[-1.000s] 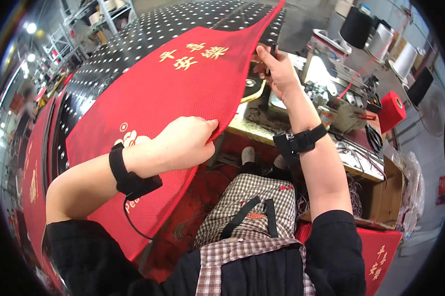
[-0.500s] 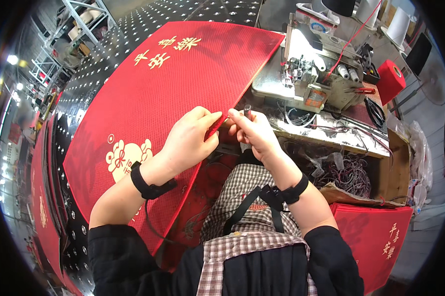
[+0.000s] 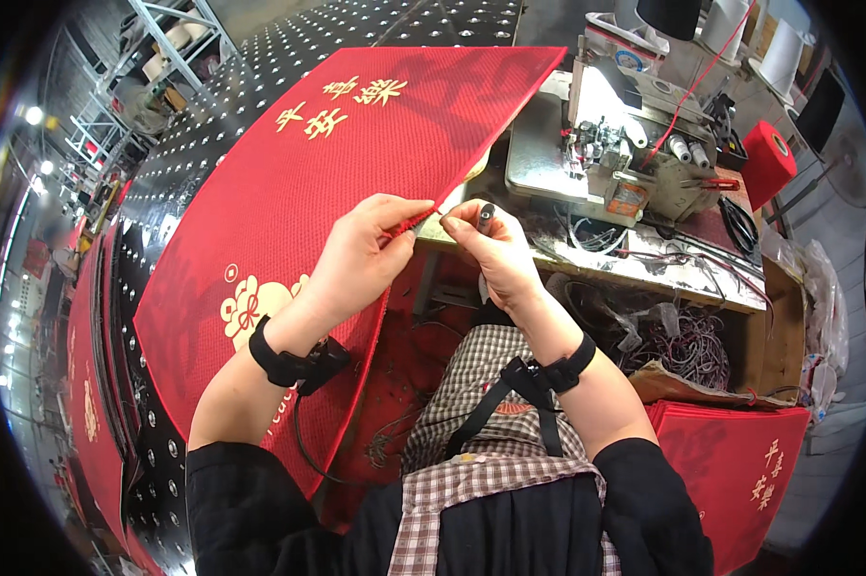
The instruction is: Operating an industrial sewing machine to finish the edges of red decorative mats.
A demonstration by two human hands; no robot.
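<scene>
So my left hand [image 3: 361, 254] is pinched shut on the near edge of the red mat [image 3: 327, 192] spread over the dotted table [image 3: 251, 77], keeping it taut while my right hand [image 3: 486, 245], fingers closed on a small dark tool [image 3: 485, 213], works that same corner beside the sewing machine [image 3: 625, 144].

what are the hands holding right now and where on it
Left hand pinches the red mat at its near corner edge; right hand grips a small dark tool by its lower end.

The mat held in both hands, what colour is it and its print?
Red mat with gold printed characters and a flower motif, seen best in the head view.
</scene>
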